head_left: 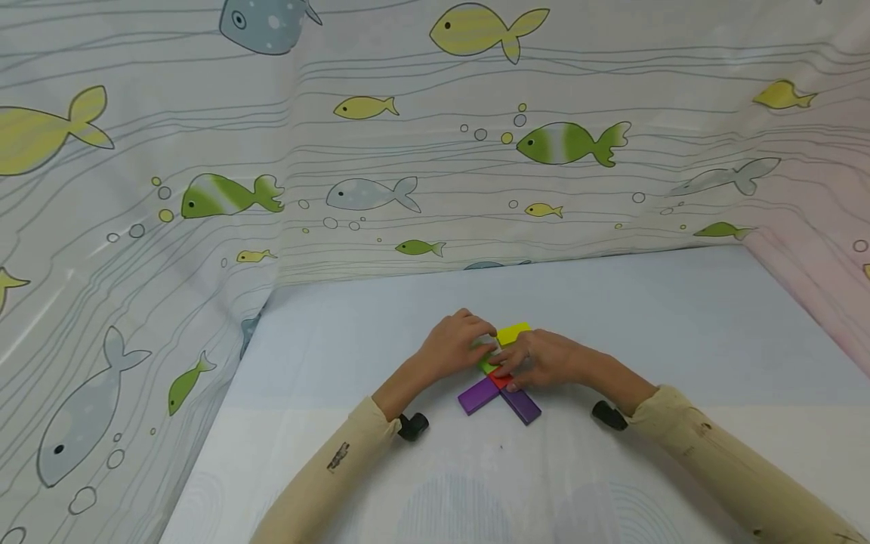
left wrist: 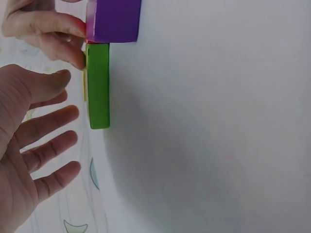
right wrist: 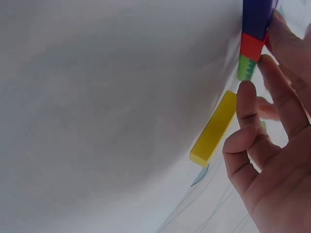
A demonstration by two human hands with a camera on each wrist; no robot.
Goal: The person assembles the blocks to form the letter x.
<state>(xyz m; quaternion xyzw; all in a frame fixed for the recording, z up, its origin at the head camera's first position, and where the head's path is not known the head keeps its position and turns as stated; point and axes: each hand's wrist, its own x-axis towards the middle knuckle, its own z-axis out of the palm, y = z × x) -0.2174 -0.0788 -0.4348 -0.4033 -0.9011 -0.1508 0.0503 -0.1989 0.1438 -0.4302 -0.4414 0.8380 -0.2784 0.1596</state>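
Several coloured wooden blocks lie together on the table in the head view. A red block sits in the middle, with one purple block and a darker purple block reaching out from it on the near side. Against the red one lies a green block, partly covered by hands in the head view. A yellow block rests farther back. My right hand pinches the red block between thumb and fingers. Beside the green block, my left hand has its fingers spread, apart from the block.
A pale table carries the blocks. Behind and to the left hangs a fish-patterned curtain. Dark wrist devices show under both sleeves.
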